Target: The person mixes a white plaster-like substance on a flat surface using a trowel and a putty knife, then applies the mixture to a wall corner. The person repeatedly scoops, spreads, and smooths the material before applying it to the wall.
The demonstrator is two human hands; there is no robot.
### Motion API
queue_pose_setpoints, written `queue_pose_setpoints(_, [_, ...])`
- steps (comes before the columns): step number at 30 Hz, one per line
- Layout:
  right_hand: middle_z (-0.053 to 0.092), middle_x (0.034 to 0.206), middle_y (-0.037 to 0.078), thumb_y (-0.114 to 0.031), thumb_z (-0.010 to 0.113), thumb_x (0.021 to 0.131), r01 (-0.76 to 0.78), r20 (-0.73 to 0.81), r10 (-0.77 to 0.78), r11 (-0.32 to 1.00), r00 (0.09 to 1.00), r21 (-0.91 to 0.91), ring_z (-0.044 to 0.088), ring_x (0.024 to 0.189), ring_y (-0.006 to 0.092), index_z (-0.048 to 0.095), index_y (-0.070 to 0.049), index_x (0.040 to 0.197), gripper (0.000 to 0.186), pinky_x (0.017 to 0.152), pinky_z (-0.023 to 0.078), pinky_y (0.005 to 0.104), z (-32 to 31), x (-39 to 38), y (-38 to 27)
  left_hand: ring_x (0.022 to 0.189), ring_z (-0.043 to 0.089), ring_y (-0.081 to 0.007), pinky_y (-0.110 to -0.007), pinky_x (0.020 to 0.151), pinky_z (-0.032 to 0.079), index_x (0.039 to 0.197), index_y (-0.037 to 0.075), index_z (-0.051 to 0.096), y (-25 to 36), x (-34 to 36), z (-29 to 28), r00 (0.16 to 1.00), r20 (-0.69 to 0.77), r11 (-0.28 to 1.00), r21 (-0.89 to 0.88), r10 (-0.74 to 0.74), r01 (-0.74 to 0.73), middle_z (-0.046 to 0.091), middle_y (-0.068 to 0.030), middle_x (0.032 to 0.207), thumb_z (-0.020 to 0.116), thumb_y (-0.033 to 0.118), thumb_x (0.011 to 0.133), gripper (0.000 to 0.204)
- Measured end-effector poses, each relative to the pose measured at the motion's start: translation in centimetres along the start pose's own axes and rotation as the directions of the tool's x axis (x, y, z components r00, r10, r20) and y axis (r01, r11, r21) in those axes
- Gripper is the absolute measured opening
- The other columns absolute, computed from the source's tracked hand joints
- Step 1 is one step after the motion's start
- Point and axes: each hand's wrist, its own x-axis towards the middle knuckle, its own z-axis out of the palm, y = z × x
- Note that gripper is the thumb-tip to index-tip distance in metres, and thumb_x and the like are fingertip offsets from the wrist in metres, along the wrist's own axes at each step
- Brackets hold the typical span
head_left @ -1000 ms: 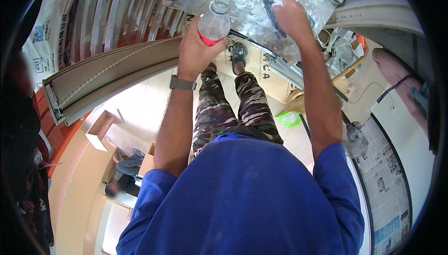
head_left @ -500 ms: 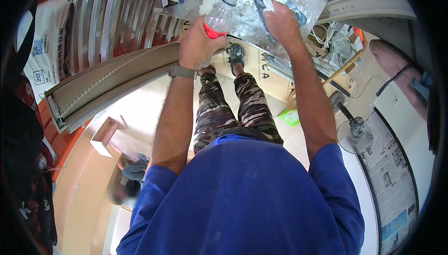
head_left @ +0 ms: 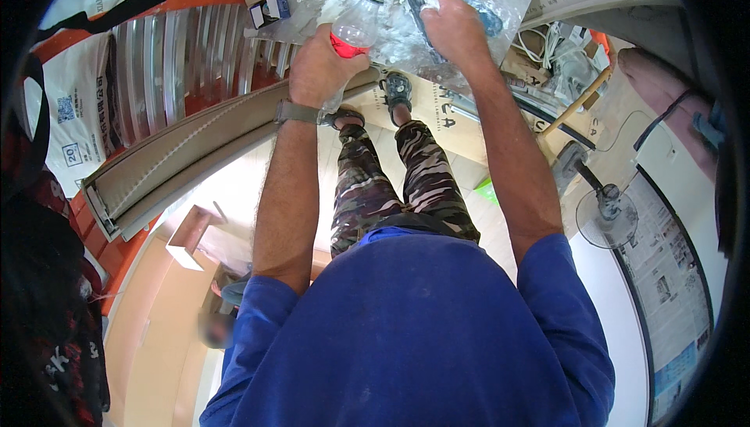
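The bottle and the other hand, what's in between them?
In the head view, only the white-smeared clear sheet lies between the bottle and the right hand.

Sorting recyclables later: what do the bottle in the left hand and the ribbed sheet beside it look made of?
Bottle: clear plastic, probably; see-through wall, red label band. Ribbed sheet: likely corrugated metal; dull silvery sheen along its ridges.
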Motion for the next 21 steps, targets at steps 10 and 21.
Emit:
queue_pose_setpoints(10, [0.059, 0.101, 0.019, -0.018, 0.049, 0.079, 0.097, 0.031, -0.095, 0.992, 0.995, -0.081, 0.056, 0.091, 0.0366, 0.058, -0.003, 0.105, 0.031, 0.082, 0.045, 0.043, 0.2, 1.3, -0.7, 0.088, 0.061, -0.0314, -0.038, 0.078, 0.047, 0.105, 0.001, 0.054, 0.4, 0.3, -0.1, 1.0, 0.012, 0.999, -0.033, -0.021, 0.022, 0.063, -0.0173, 0.094, 0.073, 0.033, 0.059, 0.059])
queue_pose_setpoints(21, [0.059, 0.102, 0.017, -0.015, 0.053, 0.079, 0.135, 0.093, -0.124, 0.984, 0.988, -0.12, 0.057, 0.093, 0.0323, 0.057, -0.002, 0.108, 0.032, 0.083, 0.046, 0.04, -0.3, -0.1, -1.1, 0.087, 0.061, -0.031, -0.037, 0.077, 0.048, 0.102, 0.001, 0.055, 0.6, 0.6, 0.1, 0.997, 0.053, 0.997, -0.04, -0.062, 0.064, 0.063, -0.017, 0.092, 0.073, 0.032, 0.059, 0.056])
